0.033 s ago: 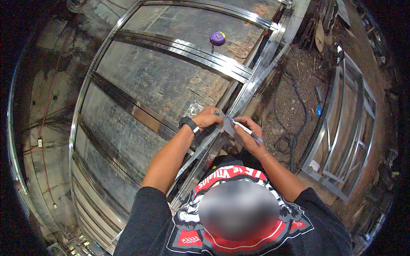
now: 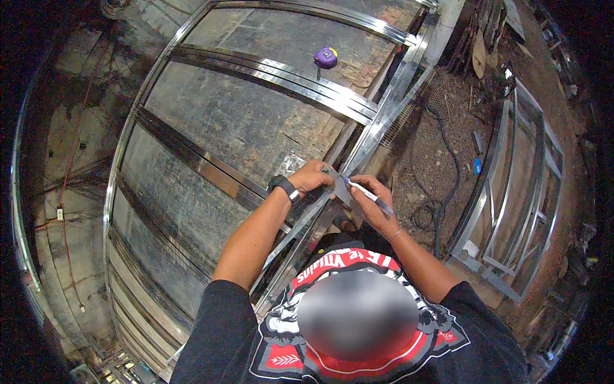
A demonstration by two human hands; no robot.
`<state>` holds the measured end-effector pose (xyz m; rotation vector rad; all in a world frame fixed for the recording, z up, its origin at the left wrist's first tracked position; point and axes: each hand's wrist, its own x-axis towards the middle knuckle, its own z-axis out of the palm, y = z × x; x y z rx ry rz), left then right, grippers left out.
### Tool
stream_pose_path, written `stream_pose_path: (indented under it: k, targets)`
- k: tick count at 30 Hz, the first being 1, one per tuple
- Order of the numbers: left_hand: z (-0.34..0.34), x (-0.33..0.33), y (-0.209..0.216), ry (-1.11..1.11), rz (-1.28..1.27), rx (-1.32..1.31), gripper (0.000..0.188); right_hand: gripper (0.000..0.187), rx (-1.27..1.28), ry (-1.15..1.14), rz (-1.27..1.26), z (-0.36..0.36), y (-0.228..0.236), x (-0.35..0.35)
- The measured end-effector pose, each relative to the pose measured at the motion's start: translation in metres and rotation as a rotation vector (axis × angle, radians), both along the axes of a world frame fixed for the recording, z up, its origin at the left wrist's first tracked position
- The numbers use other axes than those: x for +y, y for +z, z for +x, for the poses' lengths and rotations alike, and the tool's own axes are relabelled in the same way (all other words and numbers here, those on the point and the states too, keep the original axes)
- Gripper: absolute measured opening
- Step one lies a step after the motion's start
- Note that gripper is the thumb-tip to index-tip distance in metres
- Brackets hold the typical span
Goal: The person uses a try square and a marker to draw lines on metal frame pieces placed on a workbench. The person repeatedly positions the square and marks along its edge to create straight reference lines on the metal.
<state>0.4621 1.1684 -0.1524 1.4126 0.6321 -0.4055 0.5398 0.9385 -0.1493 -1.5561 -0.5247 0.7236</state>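
Observation:
My left hand (image 2: 311,177), wearing a dark wristband, pinches a small flat grey plate (image 2: 343,191) between thumb and fingers. It holds the plate over the long shiny metal tube (image 2: 362,146) along the right side of a large frame. A white marker pen (image 2: 366,192) is gripped in my right hand (image 2: 380,219), its dark end pointing back toward me. The pen's tip meets the upper right edge of the plate or the tube beside it; I cannot tell which.
A purple tape measure (image 2: 325,57) lies on the worn board beyond a shiny crossbar (image 2: 300,80). Several bars cross the frame. On the ground to the right are a dark cable (image 2: 455,173), a small blue object (image 2: 478,166) and another metal frame (image 2: 492,211).

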Motion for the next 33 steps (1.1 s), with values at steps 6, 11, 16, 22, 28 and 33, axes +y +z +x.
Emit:
stream_pose_path:
  k: [6, 11, 16, 22, 28, 33]
  targets:
    - [0.0, 0.0, -0.006, 0.009, -0.003, -0.01, 0.02, 0.03, -0.076, 0.061, -0.064, 0.004, 0.008, -0.005]
    - [-0.003, 0.001, -0.008, 0.009, -0.003, -0.021, 0.022, 0.031, -0.157, 0.041, -0.152, 0.003, 0.025, -0.025]
    - [-0.001, 0.002, -0.002, -0.02, -0.05, 0.002, 0.026, 0.033, -0.367, -0.111, -0.158, 0.0, 0.015, -0.045]
    - [0.001, 0.007, -0.012, -0.018, -0.049, -0.024, 0.03, 0.039, -0.636, 0.088, -0.178, -0.008, -0.008, -0.064]
    - [-0.006, 0.023, -0.038, 0.028, -0.325, 0.12, 0.025, 0.046, -0.585, 0.166, -0.21, -0.01, -0.003, -0.064]
    - [0.003, 0.024, -0.025, 0.026, -0.352, 0.15, 0.077, 0.041, -0.59, 0.199, -0.223, -0.006, -0.001, -0.064]
